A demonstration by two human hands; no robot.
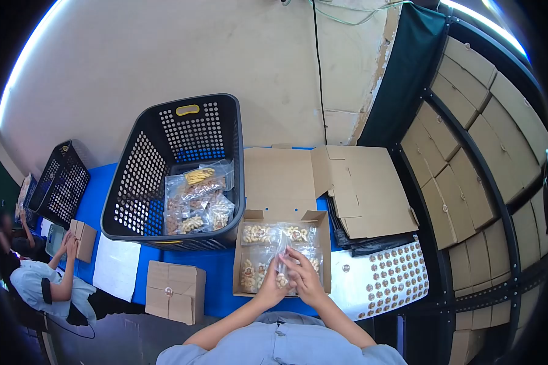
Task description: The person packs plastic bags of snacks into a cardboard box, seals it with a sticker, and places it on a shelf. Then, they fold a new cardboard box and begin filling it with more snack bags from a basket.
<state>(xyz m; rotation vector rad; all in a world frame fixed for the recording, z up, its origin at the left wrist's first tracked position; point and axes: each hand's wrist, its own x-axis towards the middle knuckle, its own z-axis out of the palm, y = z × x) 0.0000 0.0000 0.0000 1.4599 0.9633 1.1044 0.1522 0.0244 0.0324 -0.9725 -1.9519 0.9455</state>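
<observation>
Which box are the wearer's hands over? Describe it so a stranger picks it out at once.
Find the largest black basket on the blue table. Just right of it, beneath the left hand and the right hand, sits a cardboard box, its lid folded back. Unlike the closed box to its left, it stands open, showing clear bags of pale, curved pieces.

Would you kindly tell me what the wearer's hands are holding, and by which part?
The left hand and right hand hold a clear packet by its opposite sides, at the open box; exact fingertip contact is unclear.
</observation>
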